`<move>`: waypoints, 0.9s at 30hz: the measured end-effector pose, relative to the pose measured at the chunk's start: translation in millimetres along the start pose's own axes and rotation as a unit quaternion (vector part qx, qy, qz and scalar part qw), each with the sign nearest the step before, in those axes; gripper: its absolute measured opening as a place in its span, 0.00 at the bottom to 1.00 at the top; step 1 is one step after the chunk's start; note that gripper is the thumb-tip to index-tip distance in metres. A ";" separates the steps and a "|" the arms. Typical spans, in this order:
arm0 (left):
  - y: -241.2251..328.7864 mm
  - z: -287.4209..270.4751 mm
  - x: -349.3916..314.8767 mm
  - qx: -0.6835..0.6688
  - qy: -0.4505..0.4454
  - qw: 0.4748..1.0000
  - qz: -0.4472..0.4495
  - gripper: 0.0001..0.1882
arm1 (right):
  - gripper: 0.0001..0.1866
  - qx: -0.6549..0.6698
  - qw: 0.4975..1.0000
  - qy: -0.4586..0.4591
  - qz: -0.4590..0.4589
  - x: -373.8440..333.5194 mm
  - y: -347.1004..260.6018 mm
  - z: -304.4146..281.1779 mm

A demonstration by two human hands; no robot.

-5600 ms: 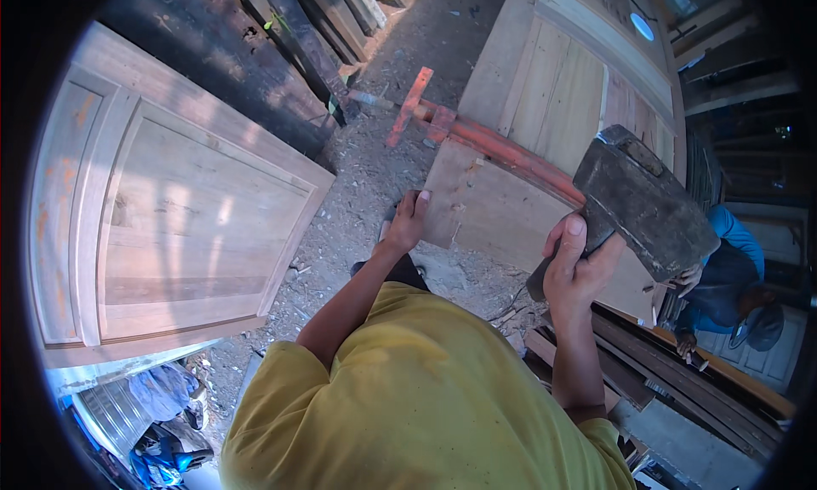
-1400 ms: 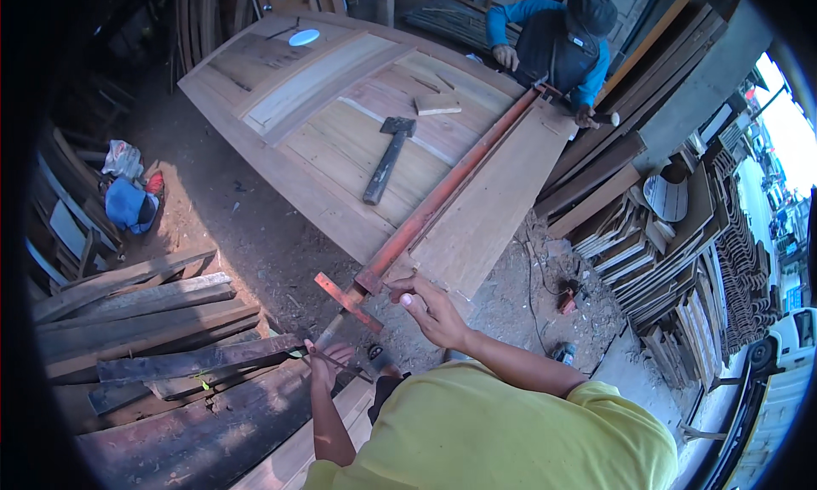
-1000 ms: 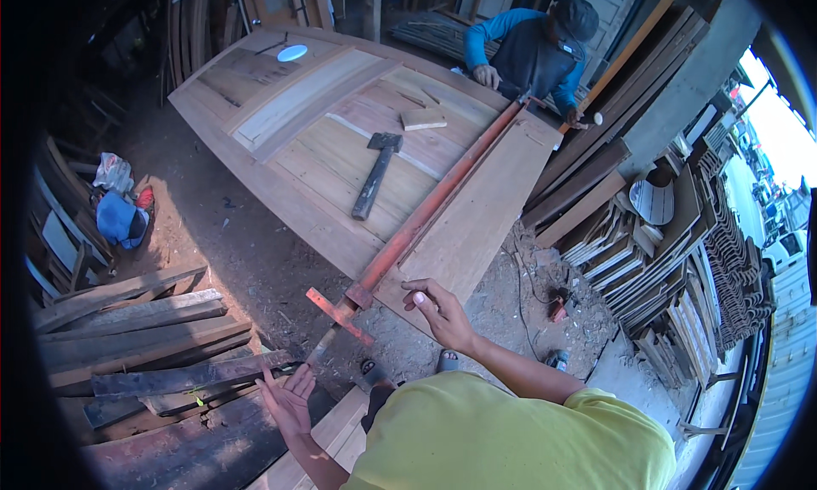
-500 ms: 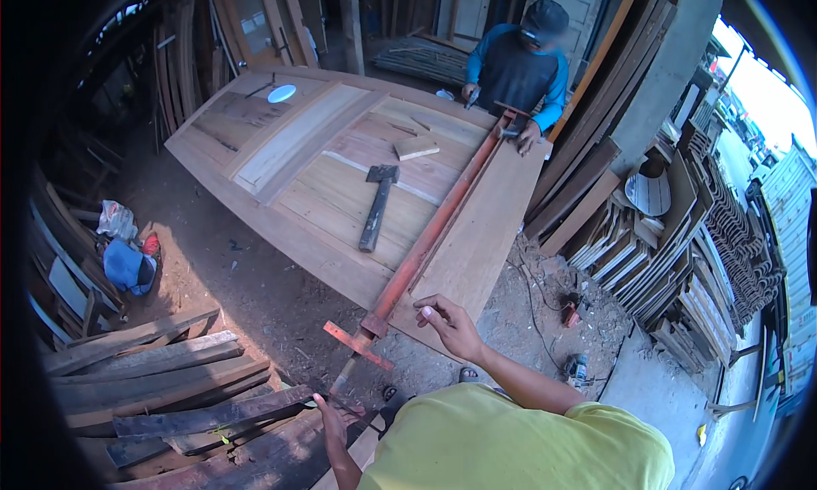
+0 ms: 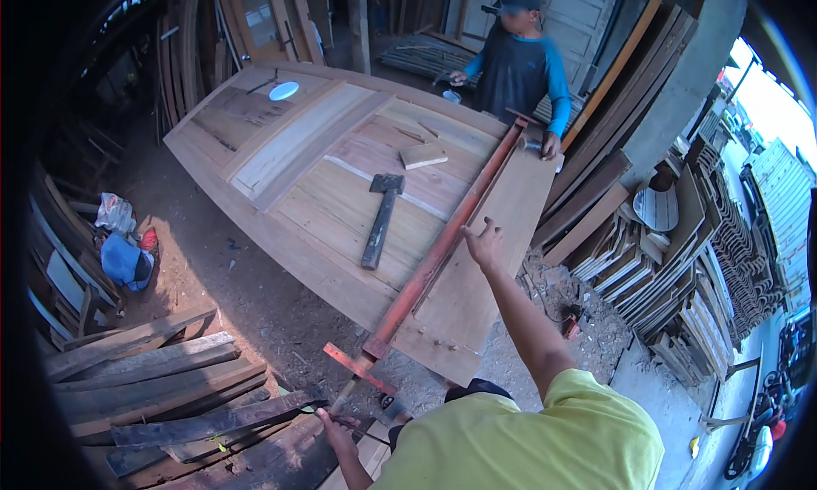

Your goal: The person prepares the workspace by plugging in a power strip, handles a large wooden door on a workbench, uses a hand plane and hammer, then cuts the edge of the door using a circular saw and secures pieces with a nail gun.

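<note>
A long red bar clamp [image 5: 442, 260] lies across a panelled wooden door [image 5: 281, 205], close to its right-hand edge board [image 5: 502, 235]. Down at the clamp's near end, my left hand [image 5: 342, 435] is closed round the dark, thin handle beyond the screw; its fingers are partly hidden. My right hand [image 5: 485, 245] reaches over the edge board beside the bar, fingers apart and holding nothing visible; whether it touches the wood I cannot tell. A hammer [image 5: 382, 226] and a small wood block [image 5: 423, 156] rest on the panels. Several small bits [image 5: 438, 345] lie on the board's near end.
A co-worker [image 5: 519, 73] stands at the far end, one hand near the clamp's far jaw. Stacked planks [image 5: 162, 362] fill the lower left. Piled boards and tiles [image 5: 672, 260] line the right. A red tool [image 5: 572, 321] sits on the ground.
My right hand has moved forward and up along the clamp bar from its near end, its fingers spreading. The co-worker has straightened up and drawn one hand back. My left hand stays at the handle.
</note>
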State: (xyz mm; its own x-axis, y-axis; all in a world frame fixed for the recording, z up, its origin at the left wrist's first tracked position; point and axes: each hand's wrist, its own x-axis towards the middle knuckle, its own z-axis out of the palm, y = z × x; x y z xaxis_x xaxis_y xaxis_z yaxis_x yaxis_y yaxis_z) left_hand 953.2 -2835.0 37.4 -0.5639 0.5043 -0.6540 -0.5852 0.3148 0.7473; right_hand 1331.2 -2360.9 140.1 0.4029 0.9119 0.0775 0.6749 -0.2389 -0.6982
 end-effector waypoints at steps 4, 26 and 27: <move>6.2 36.6 -9.8 -0.033 0.117 0.992 0.038 0.26 | 0.63 -0.050 0.994 0.015 0.091 78.3 -22.8 37.0; 98.5 62.5 -63.4 0.004 0.211 0.972 0.105 0.16 | 0.43 0.246 0.964 0.083 -0.055 129.5 -84.8 35.2; 95.4 58.2 -65.7 -0.008 0.220 0.970 0.105 0.16 | 0.43 0.256 0.962 0.077 -0.059 124.1 -95.0 27.7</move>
State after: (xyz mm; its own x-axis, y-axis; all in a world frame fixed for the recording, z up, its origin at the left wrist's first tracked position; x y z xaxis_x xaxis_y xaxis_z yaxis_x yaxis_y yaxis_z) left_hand 968.3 -2791.3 158.5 -0.8635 0.1625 -0.4775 -0.4380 0.2277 0.8696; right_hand 1299.9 -2215.8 196.3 0.4556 0.8527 0.2556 0.3443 0.0960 -0.9340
